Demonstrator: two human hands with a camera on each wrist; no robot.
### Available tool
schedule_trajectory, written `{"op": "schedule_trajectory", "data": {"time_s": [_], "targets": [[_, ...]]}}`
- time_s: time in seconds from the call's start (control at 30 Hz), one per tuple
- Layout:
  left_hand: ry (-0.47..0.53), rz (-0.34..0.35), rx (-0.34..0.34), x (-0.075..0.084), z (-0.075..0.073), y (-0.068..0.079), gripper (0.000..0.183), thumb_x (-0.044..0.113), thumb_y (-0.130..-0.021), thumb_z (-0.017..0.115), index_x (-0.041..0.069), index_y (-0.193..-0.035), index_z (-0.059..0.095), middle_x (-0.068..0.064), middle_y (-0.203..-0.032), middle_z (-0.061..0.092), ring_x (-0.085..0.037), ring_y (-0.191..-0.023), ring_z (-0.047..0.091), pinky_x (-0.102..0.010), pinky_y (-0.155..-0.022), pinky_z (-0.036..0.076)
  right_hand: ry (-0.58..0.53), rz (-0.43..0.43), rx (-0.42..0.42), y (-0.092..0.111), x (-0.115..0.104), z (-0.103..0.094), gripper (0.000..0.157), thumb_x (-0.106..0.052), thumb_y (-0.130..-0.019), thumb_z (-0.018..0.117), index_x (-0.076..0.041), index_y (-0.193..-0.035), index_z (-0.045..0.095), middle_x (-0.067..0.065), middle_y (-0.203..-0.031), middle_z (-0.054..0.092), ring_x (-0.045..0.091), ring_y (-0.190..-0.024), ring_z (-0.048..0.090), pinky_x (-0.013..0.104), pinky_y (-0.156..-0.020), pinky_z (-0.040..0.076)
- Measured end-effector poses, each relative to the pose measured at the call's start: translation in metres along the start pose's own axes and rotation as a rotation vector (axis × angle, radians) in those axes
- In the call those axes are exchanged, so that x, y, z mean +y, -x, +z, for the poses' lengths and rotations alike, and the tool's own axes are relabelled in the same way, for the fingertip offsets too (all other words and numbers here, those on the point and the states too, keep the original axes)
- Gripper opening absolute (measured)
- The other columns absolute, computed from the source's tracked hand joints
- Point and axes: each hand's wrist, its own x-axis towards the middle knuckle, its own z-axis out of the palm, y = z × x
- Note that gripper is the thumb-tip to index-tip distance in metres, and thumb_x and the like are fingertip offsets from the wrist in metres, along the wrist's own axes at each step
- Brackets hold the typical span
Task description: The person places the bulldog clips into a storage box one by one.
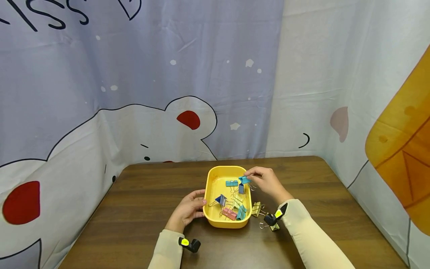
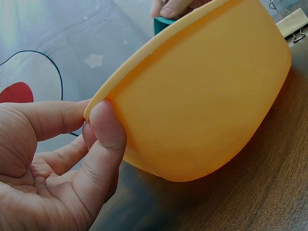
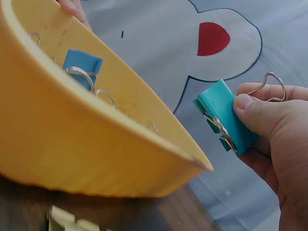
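Observation:
My left hand (image 1: pixel 189 207) pinches the left rim of a yellow plastic container (image 1: pixel 228 225) between thumb and fingers, as the left wrist view shows up close. Over the container's right rim, my right hand (image 1: pixel 267 182) holds a teal binder clip (image 3: pixel 228 113) by thumb and fingers, one wire handle sticking out beside the fingers. Inside the container lie several more binder clips: a light blue one (image 1: pixel 231 183), a dark blue one (image 1: pixel 241 188) below the held clip, another dark blue one (image 1: pixel 220 199), a pink one (image 1: pixel 229 213) and a teal one (image 1: pixel 241 212).
Right of the container, a yellow binder clip (image 1: pixel 256 209) lies on the wooden table (image 1: pixel 141 224). Another yellow clip (image 1: pixel 274 226) sits nearer, partly under the right wrist camera (image 1: pixel 271 219). A printed curtain (image 1: pixel 235 93) hangs behind the table.

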Motion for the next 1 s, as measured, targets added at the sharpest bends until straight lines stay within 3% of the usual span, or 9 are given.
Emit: {"op": "schedule_trajectory", "data": {"time_s": [0.43,0.77,1.0], "targets": [[0.0,-0.008,0.016,0.0,-0.001,0.0,0.053,0.003,-0.088,0.056,0.002,-0.137,0.035,-0.028,-0.115,0.05,-0.025,-0.081,0.061,-0.034,-0.06,0.055,-0.004,0.038,-0.055,-0.019,-0.001,0.028,0.009,-0.014,-0.083,0.067,-0.015,-0.091,0.071,-0.009,-0.091,0.067,0.009,-0.084,0.061,0.027,-0.072,0.052],[0.001,-0.003,0.018,-0.001,-0.001,-0.003,0.053,0.002,-0.088,0.056,0.003,-0.137,0.035,-0.027,-0.114,0.05,-0.025,-0.08,0.061,-0.034,-0.06,0.055,0.03,0.042,-0.056,-0.024,0.001,0.04,0.01,-0.012,-0.082,0.068,-0.014,-0.091,0.071,-0.007,-0.094,0.067,0.011,-0.091,0.061,0.03,-0.081,0.05],[0.012,0.001,0.011,0.0,-0.001,-0.001,0.054,0.002,-0.088,0.055,0.001,-0.137,0.033,-0.027,-0.113,0.051,-0.024,-0.079,0.061,-0.034,-0.06,0.055,0.047,0.084,-0.132,-0.02,0.001,0.038,0.035,-0.017,-0.078,0.074,-0.01,-0.111,0.065,-0.003,-0.114,0.061,0.022,-0.11,0.053,0.042,-0.095,0.041]]}}
